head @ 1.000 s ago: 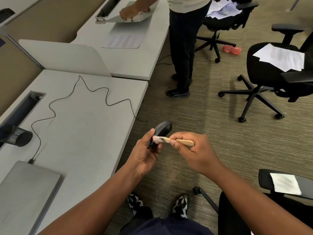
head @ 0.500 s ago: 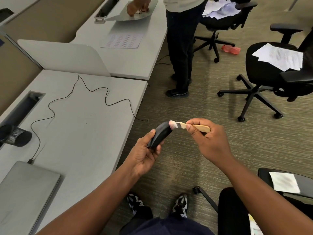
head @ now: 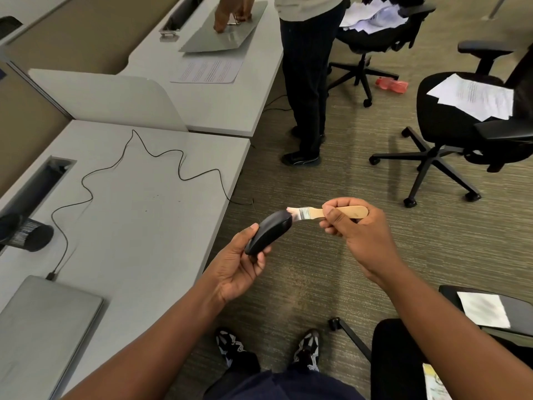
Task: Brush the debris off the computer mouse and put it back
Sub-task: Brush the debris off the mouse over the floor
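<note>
My left hand (head: 240, 267) grips the black oval computer mouse (head: 268, 232) above carpet, off the grey worktop (head: 138, 226). My right hand (head: 357, 229) pinches the wooden-handled brush (head: 323, 212); bristles now at the mouse's far tip, higher than before.

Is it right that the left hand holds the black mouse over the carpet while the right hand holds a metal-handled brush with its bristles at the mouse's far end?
Not quite: the head view shows the brush has a wooden handle, not a metal one; only the band by the bristles is metal. The rest holds: the left hand grips the black mouse over the carpet, and the right hand holds the brush, bristles at the mouse's far end.
</note>
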